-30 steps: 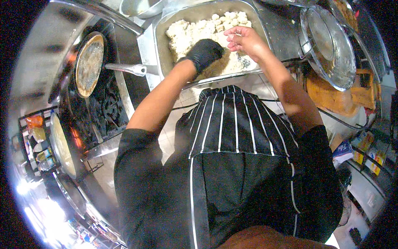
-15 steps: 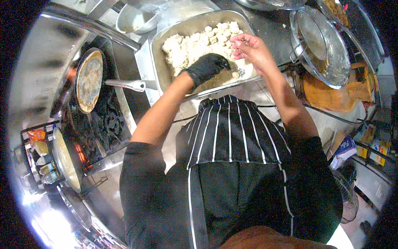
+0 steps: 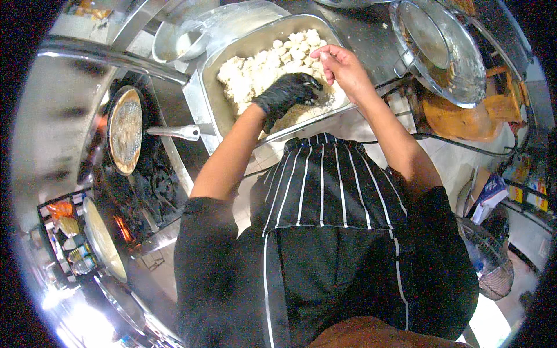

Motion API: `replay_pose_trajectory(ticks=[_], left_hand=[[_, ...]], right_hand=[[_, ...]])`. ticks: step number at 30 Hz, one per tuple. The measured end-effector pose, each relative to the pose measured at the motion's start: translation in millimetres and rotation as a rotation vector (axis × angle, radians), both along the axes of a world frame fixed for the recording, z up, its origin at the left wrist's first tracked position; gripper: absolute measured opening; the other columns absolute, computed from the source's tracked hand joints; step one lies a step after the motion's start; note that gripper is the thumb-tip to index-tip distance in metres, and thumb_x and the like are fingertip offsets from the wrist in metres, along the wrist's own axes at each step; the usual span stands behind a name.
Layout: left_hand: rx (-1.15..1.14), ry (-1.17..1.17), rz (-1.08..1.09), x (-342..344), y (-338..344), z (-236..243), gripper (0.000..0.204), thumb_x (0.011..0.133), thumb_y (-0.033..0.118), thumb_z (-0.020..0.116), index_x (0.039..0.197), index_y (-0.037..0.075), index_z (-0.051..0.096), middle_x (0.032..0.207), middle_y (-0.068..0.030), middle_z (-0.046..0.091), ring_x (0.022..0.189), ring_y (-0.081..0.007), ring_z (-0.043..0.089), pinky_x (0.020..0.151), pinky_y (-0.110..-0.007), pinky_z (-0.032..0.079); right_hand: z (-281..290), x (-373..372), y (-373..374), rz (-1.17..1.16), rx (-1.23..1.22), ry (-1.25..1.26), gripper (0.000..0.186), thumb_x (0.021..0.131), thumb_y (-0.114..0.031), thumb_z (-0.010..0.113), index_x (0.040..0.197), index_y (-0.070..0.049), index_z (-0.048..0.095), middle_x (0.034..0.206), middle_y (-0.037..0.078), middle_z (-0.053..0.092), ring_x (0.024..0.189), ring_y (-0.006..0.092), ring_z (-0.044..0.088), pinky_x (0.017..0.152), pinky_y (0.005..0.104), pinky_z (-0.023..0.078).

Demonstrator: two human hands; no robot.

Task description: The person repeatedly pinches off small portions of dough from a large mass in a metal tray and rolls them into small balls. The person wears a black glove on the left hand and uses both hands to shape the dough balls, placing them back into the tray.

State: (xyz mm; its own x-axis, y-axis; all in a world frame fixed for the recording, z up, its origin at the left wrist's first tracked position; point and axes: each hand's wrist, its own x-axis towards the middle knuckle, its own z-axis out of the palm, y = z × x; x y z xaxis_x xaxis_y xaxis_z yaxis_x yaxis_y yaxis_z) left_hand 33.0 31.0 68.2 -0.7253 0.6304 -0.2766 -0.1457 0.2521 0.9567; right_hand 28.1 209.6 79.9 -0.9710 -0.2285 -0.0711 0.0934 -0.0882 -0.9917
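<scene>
Pale floury pieces [image 3: 249,81] fill most of a deep metal pan [image 3: 213,98]. Black-gloved left hand [image 3: 287,95] is down among them, fingers curled, grip unclear; it hides some. Bare right hand [image 3: 345,72] is over pan's right side, fingers bent, can't tell if holding anything. Strainer [image 3: 428,37] in large metal bowl [image 3: 471,78], right. Skillet [image 3: 126,136] of bubbling liquid on stove [image 3: 156,200], left. Dark counter [image 3: 365,32] beyond; kitchen, tiled floor [image 3: 264,155].
</scene>
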Motion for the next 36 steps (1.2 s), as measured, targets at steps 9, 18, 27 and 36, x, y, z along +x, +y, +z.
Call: replay_pose_trajectory(ticks=[9, 18, 27, 36], left_hand=[[-0.145, -0.039, 0.677, 5, -3, 13, 0.037, 0.089, 0.036, 0.047, 0.068, 0.008, 0.058, 0.055, 0.0002, 0.048, 0.048, -0.0124, 0.039, 0.046, -0.027, 0.031], [-0.077, -0.016, 0.964, -9, -23, -4, 0.031, 0.087, 0.032, 0.049, 0.069, 0.007, 0.054, 0.051, -0.0048, 0.051, 0.043, -0.0174, 0.049, 0.041, -0.033, 0.037], [0.557, -0.374, 0.678, -14, -49, -21, 0.031, 0.083, 0.015, 0.055, 0.112, 0.002, 0.053, 0.1, -0.008, 0.058, 0.091, -0.0147, 0.055, 0.077, -0.021, 0.047], [0.662, -0.304, 0.85, -15, -36, -22, 0.03, 0.086, 0.036, 0.051, 0.066, 0.014, 0.055, 0.052, 0.0027, 0.042, 0.043, -0.0113, 0.038, 0.038, -0.025, 0.028]], right_hand=[[-6, -5, -3, -0.223, 0.093, 0.075, 0.053, 0.089, -0.049, 0.041, 0.049, -0.014, 0.035, 0.045, -0.004, 0.033, 0.039, 0.0065, 0.03, 0.038, 0.0219, 0.023], [-3, 3, -2, -0.132, -0.002, 0.099, 0.044, 0.09, -0.039, 0.046, 0.059, -0.008, 0.046, 0.051, -0.002, 0.041, 0.043, 0.008, 0.038, 0.042, 0.0216, 0.033], [6, 2, 0, 0.142, -0.198, -0.184, 0.018, 0.083, -0.007, 0.051, 0.1, -0.002, 0.056, 0.086, 0.007, 0.058, 0.065, 0.0108, 0.054, 0.057, 0.0253, 0.049], [0, 0, -3, 0.063, -0.18, -0.074, 0.019, 0.086, -0.024, 0.054, 0.082, -0.006, 0.06, 0.061, -0.003, 0.052, 0.05, 0.0057, 0.044, 0.045, 0.02, 0.036]])
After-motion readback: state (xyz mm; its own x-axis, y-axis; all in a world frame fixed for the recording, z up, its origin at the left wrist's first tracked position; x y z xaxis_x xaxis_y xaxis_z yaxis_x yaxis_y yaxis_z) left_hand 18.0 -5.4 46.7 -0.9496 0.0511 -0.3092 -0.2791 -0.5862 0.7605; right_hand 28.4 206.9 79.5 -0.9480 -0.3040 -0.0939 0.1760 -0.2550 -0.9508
